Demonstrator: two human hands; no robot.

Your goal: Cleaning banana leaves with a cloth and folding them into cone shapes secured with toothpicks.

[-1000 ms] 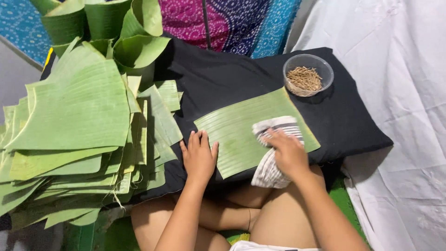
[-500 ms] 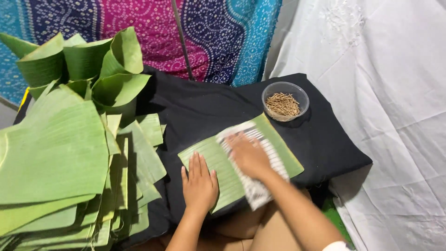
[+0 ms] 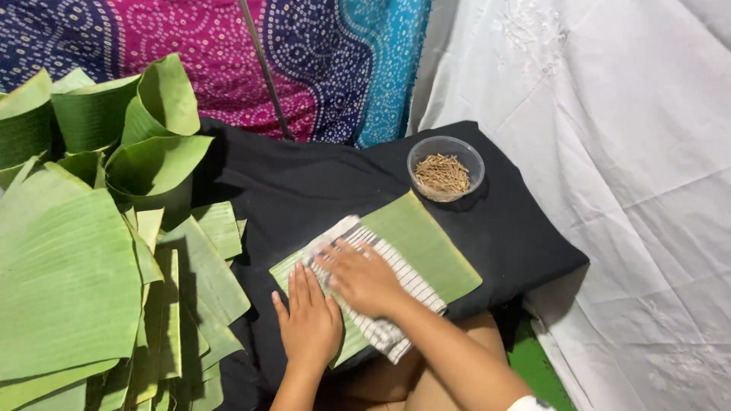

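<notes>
A rectangular piece of green banana leaf (image 3: 426,243) lies flat on a black cushion (image 3: 304,183) across my lap. My left hand (image 3: 308,323) presses flat on the leaf's near left corner, fingers together. My right hand (image 3: 362,275) lies palm down on a white cloth with dark stripes (image 3: 407,285), pushing it against the leaf's middle. The cloth's lower end hangs over the leaf's near edge.
A clear round bowl of short thin brown sticks (image 3: 445,169) stands on the cushion's far right. A big heap of cut banana leaf pieces (image 3: 68,274) and rolled leaves (image 3: 145,122) fills the left. Patterned fabric hangs behind; white sheet on the right.
My right hand has slid the striped cloth from the leaf's right end toward its left and middle. The left hand stays pressed on the leaf. The camera view has tilted upward.
</notes>
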